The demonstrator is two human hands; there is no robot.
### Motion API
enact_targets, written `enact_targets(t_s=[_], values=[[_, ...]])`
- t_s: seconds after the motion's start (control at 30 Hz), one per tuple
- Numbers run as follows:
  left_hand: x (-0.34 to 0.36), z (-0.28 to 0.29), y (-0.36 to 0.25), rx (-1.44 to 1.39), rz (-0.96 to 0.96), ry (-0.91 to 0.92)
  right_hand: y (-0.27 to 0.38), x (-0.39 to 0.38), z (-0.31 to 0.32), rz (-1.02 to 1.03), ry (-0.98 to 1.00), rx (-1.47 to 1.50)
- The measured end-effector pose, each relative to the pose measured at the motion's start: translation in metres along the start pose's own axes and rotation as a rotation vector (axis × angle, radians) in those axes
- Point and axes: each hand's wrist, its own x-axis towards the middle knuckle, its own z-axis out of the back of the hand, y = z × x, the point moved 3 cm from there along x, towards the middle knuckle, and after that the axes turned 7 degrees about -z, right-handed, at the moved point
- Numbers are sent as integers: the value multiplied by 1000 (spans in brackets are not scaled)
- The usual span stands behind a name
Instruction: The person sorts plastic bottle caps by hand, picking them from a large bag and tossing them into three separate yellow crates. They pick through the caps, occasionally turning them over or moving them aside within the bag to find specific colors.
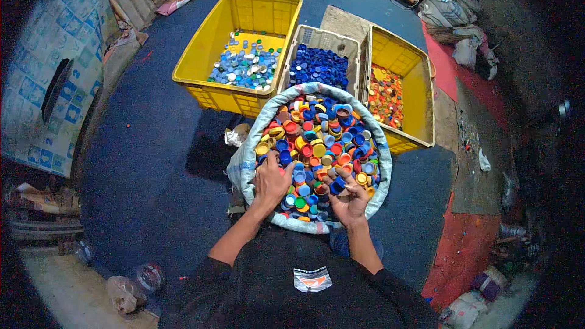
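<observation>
Our right hand (348,205) is turned palm up, its fingers loosely curled around what looks like a dark blue bottle cap (337,186). Our left hand (272,184) reaches fingers-down into the pile; its fingertips are partly hidden, so we cannot tell whether it grips anything. Mixed bottle caps (319,150) fill the pale woven sack (384,158) at the centre of the frame, heaped close to its rolled rim.

That fullness is the main risk, we judge: a quick scoop or a forearm pressing on the soft rim could send caps onto the dark blue floor (143,146). Our right hand's loose curl could let its cap slip back among others of the same colour. Beyond the sack stand a yellow crate (228,99) at upper left of centre, a white crate (335,37) and another yellow crate (420,97) at upper right; being so close together, they make a badly aimed toss likely to land in the neighbouring one.
</observation>
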Motion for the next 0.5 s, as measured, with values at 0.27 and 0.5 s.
enact_targets(t_s=[0.27,0.5], values=[[17,-6,-9,229,110,165,2,-1,-7,-17,-2,-68],[16,-11,-4,177,115,134,-3,1,-4,-37,-8,-83]])
